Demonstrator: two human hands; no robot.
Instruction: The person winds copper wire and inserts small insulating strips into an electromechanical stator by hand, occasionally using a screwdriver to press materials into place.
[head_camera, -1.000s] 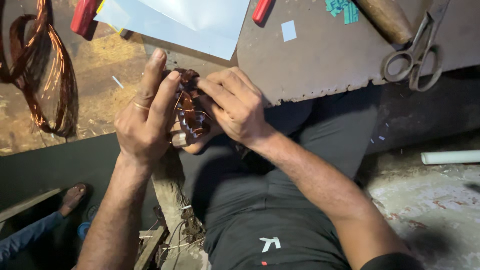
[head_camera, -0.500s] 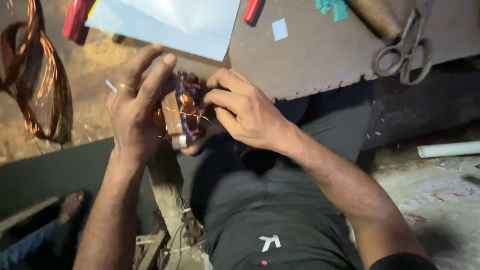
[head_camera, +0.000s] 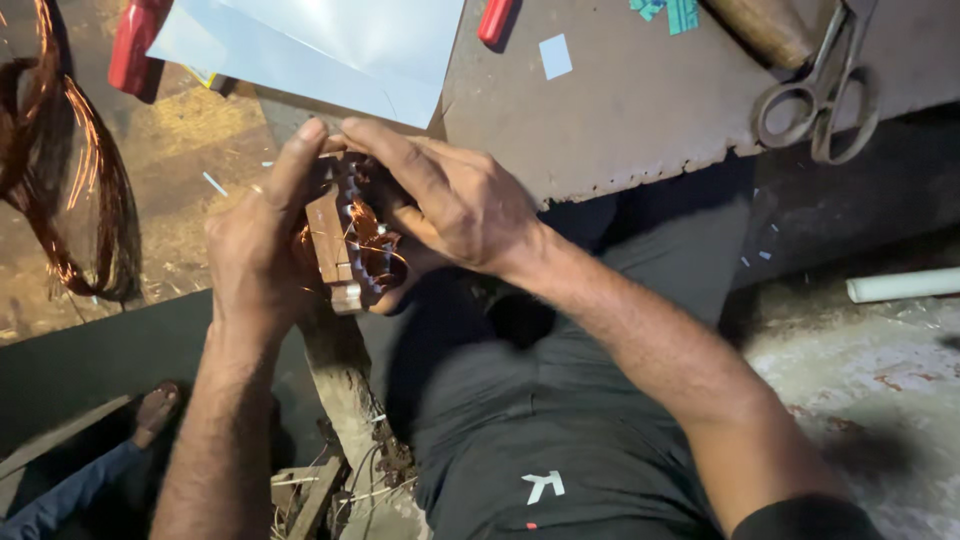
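We grip the motor stator (head_camera: 352, 240) between both hands, left hand (head_camera: 255, 250) cupping it, right hand (head_camera: 455, 205) fingers over the top; its axis runs sideways.

A rusty sheet-metal worktop (head_camera: 640, 120) fills the far right, its near edge ragged, and it carries a pair of scissors (head_camera: 820, 90), a red-handled tool (head_camera: 495, 20), pale sheets of paper (head_camera: 330, 45) and small scraps. To the far left lies a dusty, straw-coloured floor (head_camera: 190, 150) with a loose coil of copper wire (head_camera: 70, 180) catching warm light. At the near right the ground (head_camera: 870, 390) is rough, stained concrete with a white pipe (head_camera: 905, 285) lying on it, and shadow falls under the worktop.
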